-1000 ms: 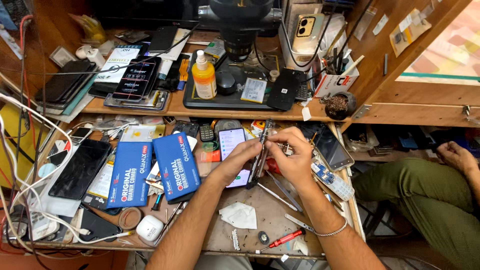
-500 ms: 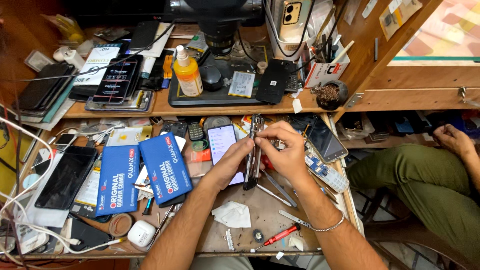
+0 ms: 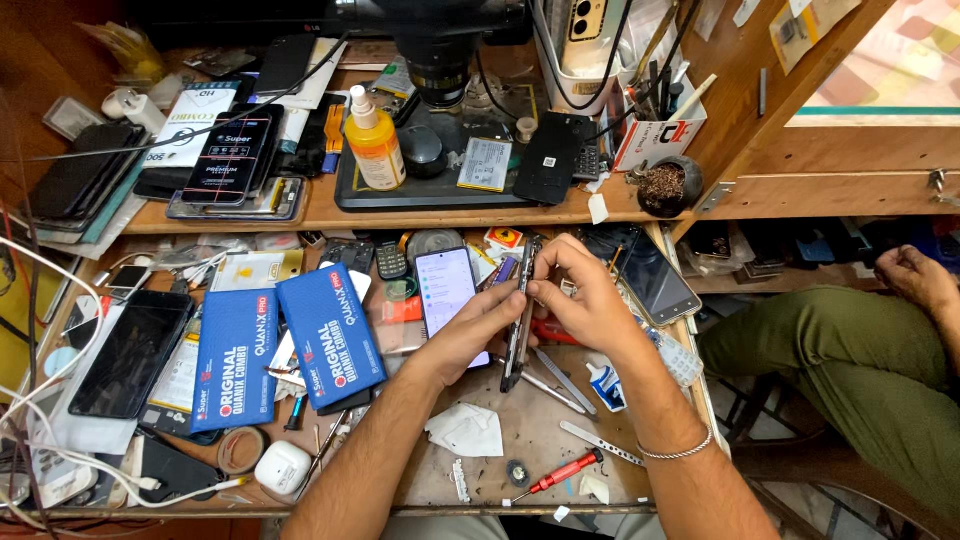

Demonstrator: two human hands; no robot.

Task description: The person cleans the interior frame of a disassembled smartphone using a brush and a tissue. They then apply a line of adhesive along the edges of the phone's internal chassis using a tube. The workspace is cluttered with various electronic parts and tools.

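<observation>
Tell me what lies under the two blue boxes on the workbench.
Under the two blue boxes show edges of white and yellow packets, a dark phone's corner and small tools. Whatever lies beneath their middles is covered. Both hands are off to the right, holding a phone on edge.

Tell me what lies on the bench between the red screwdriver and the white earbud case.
In the head view, between the red screwdriver and the white earbud case lie a crumpled white tissue, a small metal strip and a small dark disc.
</observation>
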